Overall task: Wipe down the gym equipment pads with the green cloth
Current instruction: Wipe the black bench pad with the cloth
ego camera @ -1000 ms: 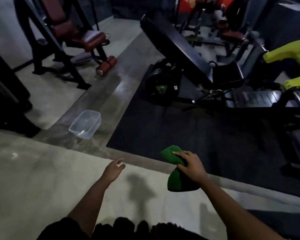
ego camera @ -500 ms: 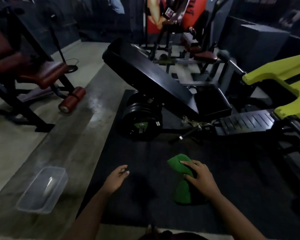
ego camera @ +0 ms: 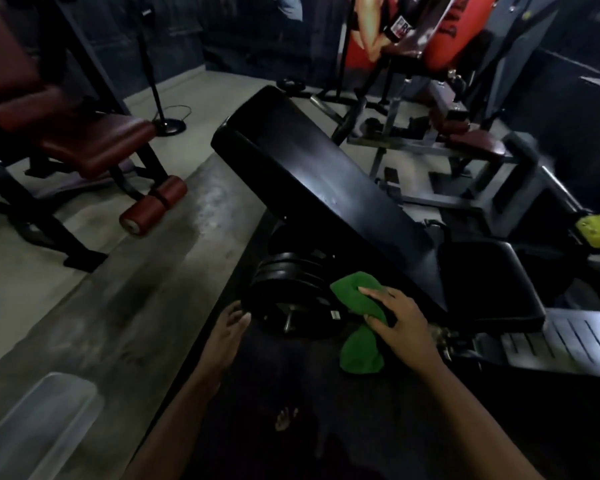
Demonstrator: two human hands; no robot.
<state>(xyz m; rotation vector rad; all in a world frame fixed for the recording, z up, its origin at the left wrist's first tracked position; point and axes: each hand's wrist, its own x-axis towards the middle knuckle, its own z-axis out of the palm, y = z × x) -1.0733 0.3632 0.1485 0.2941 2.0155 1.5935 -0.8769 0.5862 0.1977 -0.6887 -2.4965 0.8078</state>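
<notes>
Long black padded inclined backrest (ego camera: 326, 188) slopes down to a flat black seat pad (ego camera: 482, 282) at its lower end. A bare grey concrete strip (ego camera: 174, 271) lies left of the backrest, with a maroon padded bench (ego camera: 94, 143) beyond. Stacked black weight plates (ego camera: 288, 289) sit under the backrest's lower edge. A clear plastic tub (ego camera: 39, 431) stands far lower-left. The right hand (ego camera: 402, 320) grips the crumpled green cloth (ego camera: 354, 294) just beside that lower edge. The left hand (ego camera: 231, 327) is empty, fingers straight, beside the plates.
</notes>
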